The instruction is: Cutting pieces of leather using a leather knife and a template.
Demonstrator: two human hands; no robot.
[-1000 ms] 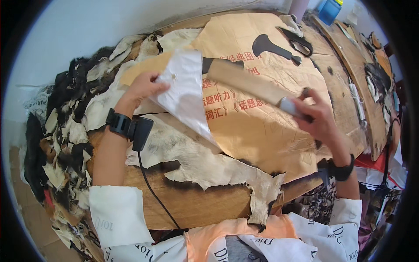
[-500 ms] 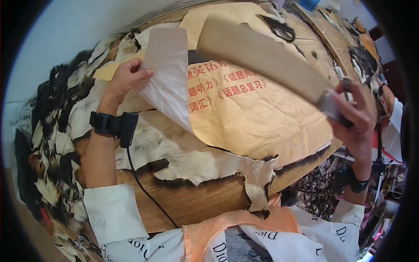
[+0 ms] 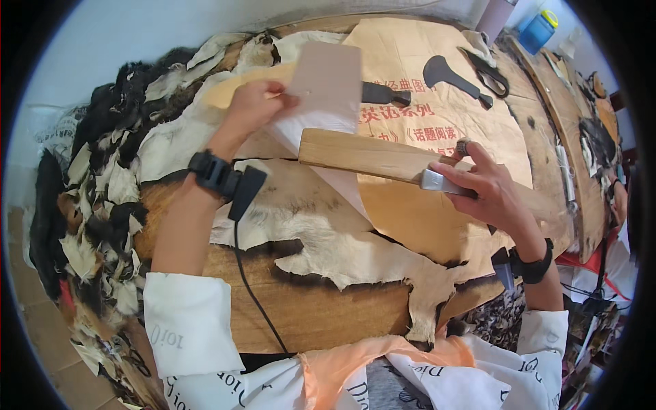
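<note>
In the head view, my left hand [image 3: 263, 108] pinches the left edge of a paper flap [image 3: 326, 75], greyish above and shiny white lower down. The flap lies against a large tan printed paper sheet [image 3: 437, 205]. My right hand [image 3: 492, 184] is closed round a flat wooden stick [image 3: 365, 154] that reaches left over the paper. A small silver piece [image 3: 441, 182] sits under its thumb; its kind I cannot make out. Beneath the paper lies a pale hide [image 3: 342, 256] with dark furry edges.
A dark fan-headed tool [image 3: 444, 74], a dark handled piece [image 3: 384, 94] and a black loop handle [image 3: 488, 72] lie at the far side. Fur scraps [image 3: 89, 219] pile up on the left. A blue jar [image 3: 538, 33] stands far right; another person's arm [image 3: 620, 201] shows at the right edge.
The wooden stick has swung down and nearer, uncovering the dark tool and more print. My left hand still grips the flap. The whole view has shifted, moving the scene rightward.
</note>
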